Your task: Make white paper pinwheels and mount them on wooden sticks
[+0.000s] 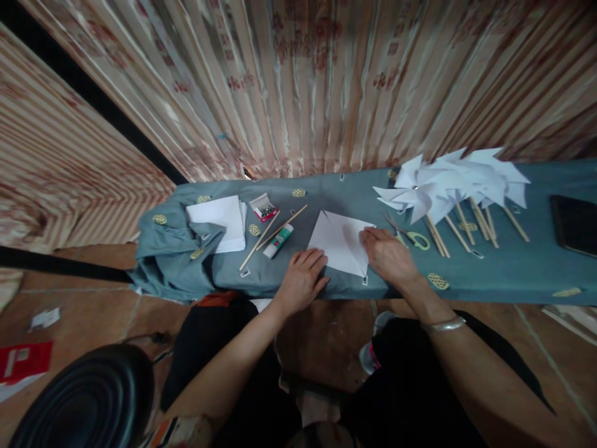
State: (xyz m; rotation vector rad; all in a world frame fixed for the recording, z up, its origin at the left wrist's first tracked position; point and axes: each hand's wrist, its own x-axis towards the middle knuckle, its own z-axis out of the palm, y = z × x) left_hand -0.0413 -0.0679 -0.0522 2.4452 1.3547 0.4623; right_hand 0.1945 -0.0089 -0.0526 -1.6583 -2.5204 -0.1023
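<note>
A square sheet of white paper (342, 239) lies on the cloth-covered table in front of me, with slits visible running in from some corners. My left hand (303, 278) rests at its lower left edge, fingers stretched over the paper. On the right edge lies my right hand (390, 256), its fingers extended on the sheet. Just beyond that hand are scissors (417, 240) with light green handles. Left of the sheet lie a glue stick (278, 241) and thin wooden sticks (261, 239), with a small opened red-and-white packet (263, 208) behind them.
A stack of white paper (221, 224) sits at the left of the grey-green tablecloth (489, 274). Several paper pinwheels (459, 183) on sticks are piled at the right, near a dark phone-like object (574, 224). A pleated curtain (303, 87) hangs behind; a black round stool (84, 398) stands lower left.
</note>
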